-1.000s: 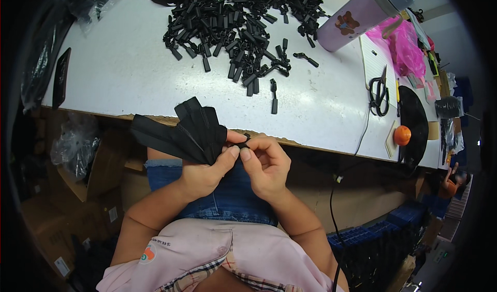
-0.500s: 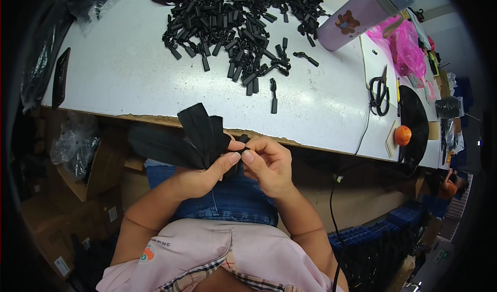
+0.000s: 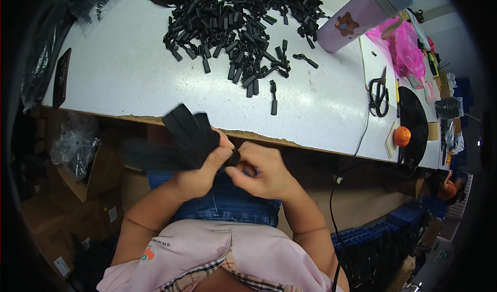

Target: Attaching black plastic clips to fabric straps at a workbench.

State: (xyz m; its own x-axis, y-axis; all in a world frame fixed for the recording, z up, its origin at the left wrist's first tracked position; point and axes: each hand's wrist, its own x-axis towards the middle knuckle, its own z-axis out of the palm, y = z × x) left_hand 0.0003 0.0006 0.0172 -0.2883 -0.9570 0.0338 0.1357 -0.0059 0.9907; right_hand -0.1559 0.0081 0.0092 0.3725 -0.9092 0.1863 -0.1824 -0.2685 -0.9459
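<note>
A bundle of black zipper tapes (image 3: 187,134) is gripped in my left hand (image 3: 202,174), its thumb pressed on top. The strips fan out up and to the left, the lower ones blurred. My right hand (image 3: 264,170) is curled close beside the left, thumb and forefinger around the dark right end of the bundle; whatever sits between these fingertips is hidden. Both hands are above my lap, just in front of the table edge. Beyond them on the white table (image 3: 129,79) lies a heap of black zipper sliders with long pulls (image 3: 228,27). One loose slider (image 3: 274,97) lies nearest my hands.
A lilac bottle (image 3: 349,25) stands right of the heap. Black scissors (image 3: 379,95), an orange fruit (image 3: 402,135) and a pink plastic bag (image 3: 406,48) lie farther right. A dark phone-like slab (image 3: 61,78) is at the left edge. A cable (image 3: 334,209) hangs at my right.
My left hand and the zipper tapes have shifted slightly left. The right hand has turned, its thumb and forefinger spreading from their tight pinch and its fingers curling more.
</note>
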